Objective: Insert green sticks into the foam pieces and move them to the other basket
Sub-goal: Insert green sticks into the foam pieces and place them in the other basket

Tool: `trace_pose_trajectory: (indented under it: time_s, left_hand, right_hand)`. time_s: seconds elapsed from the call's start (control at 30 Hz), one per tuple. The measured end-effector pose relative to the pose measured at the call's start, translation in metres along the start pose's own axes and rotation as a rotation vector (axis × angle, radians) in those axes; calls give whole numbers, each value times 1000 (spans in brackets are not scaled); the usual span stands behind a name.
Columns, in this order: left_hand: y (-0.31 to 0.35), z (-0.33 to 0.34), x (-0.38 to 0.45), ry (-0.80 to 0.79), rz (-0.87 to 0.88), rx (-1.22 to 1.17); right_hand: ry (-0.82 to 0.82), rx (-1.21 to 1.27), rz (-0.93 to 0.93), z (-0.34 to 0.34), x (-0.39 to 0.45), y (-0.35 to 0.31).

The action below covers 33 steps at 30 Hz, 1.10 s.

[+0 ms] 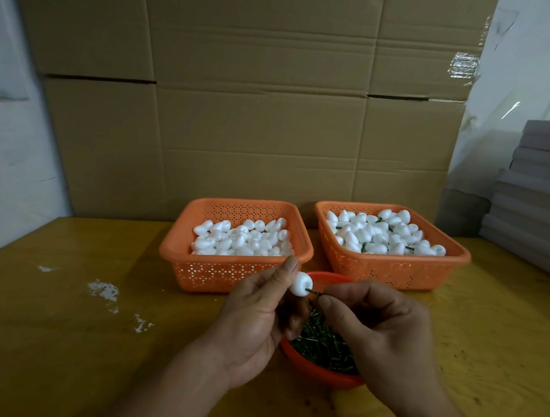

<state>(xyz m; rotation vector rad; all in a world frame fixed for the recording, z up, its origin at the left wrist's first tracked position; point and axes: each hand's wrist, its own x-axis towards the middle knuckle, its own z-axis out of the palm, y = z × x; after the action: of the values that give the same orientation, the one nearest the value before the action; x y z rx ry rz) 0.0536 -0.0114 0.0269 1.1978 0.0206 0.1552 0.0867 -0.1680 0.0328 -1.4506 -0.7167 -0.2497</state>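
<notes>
Two baskets sit side by side at the far edge of your table (69,341): the left basket (182,251) holds foam pieces (234,238), the right basket (391,272) holds stuck pieces (380,233). A bowl (316,373) of sticks (321,341) sits nearer you, in front of the gap between them. Your left hand (255,319) and right hand (379,328) meet above the bowl, a foam piece (300,283) and stick (314,292) between them. Cardboard (256,111) stands behind the baskets; stacked boards (535,196) lie far right.

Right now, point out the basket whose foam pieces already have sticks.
The right basket: green sticks poke out between its foam pieces. The left basket shows only plain white ones.
</notes>
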Motion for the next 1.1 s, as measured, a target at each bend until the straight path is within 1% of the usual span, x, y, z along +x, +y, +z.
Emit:
trace_pose_trajectory:
  time_s: [0.1,0.23,0.47,0.63,0.8,1.1]
  left_hand:
    - [-1,1,0,9,7,-5]
    - [-1,1,-1,-10,28,10]
    - [-3,2,0,-16,77,-6]
    - [-6,3,2,-11,150,40]
    - [-7,2,3,-4,258,119]
    - [-10,3,3,-44,301,154]
  right_hand:
    - [17,-82,-39,1,-1,3]
    - [53,-29,-45,3,-1,5]
    - [30,-58,-80,3,-1,7]
    - [-28,-73,-105,3,-1,6]
    - [-5,-37,-74,2,1,9]
    - [-18,-19,-104,3,2,10]
